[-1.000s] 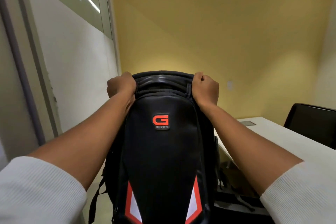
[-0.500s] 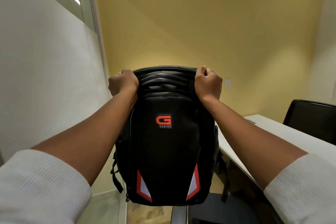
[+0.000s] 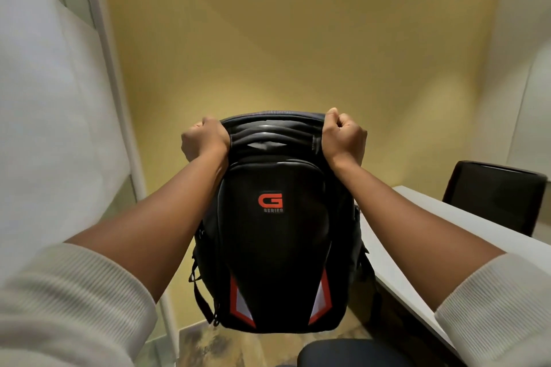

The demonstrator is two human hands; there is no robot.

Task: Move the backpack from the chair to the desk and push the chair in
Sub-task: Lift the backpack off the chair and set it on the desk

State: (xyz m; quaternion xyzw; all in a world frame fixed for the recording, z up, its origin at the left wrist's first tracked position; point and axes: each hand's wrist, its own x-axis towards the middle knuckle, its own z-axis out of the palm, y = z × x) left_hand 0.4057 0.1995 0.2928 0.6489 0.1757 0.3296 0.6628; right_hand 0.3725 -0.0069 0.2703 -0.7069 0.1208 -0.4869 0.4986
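Two hands, left [image 3: 205, 140], right [image 3: 344, 137], fisted on backpack [image 3: 277, 247] top, chair [image 3: 357, 353] cut off below

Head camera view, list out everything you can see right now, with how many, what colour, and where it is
Backpack: one, black with red and pale trim and a red G logo, held in the air at centre, clear of the chair and the desk.
Desk: one, white, at right behind the backpack.
Near chair: one, dark seat, bottom edge, below the backpack.
Far chair: one, black, beyond the desk at right.
Wall: yellow, straight ahead.
Partition: pale, at left.
Floor: mottled brown, below the backpack.
Left hand: fist closed on the backpack's top left corner.
Right hand: fist closed on its top right corner.
Sleeves: two, white ribbed, bottom corners.
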